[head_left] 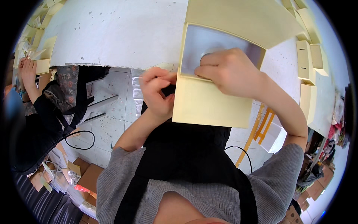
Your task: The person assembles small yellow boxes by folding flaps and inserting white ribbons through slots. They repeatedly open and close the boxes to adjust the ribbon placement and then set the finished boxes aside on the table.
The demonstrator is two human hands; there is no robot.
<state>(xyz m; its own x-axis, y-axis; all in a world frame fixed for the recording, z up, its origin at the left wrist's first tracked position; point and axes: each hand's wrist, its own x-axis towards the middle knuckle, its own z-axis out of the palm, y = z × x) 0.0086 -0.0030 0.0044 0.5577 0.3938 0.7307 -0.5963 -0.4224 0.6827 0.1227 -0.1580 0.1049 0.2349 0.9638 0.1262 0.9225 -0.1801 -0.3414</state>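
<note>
A cream-yellow cardboard box (212,102) stands tilted in front of me at the table's near edge, its large lid (238,18) swung up and away. The box's inside is pale bluish-grey. My right hand (231,71) reaches into it over the near wall, fingers bent and pressed together. A small curved rim (203,55) shows by its knuckles; what the fingers hold is hidden. At the box's left side is my left hand (158,91), slightly blurred, with fingers loosely curled and thumb apart. Its fingertips are at the box's side; no object shows in it.
A white, chipped tabletop (123,33) stretches ahead. Several cream boxes (305,61) line its right side. At the far left another person's hands (28,69) work at a similar box (43,66). A taped white carton (274,132) is on the floor at right; brown cartons (91,179) are at lower left.
</note>
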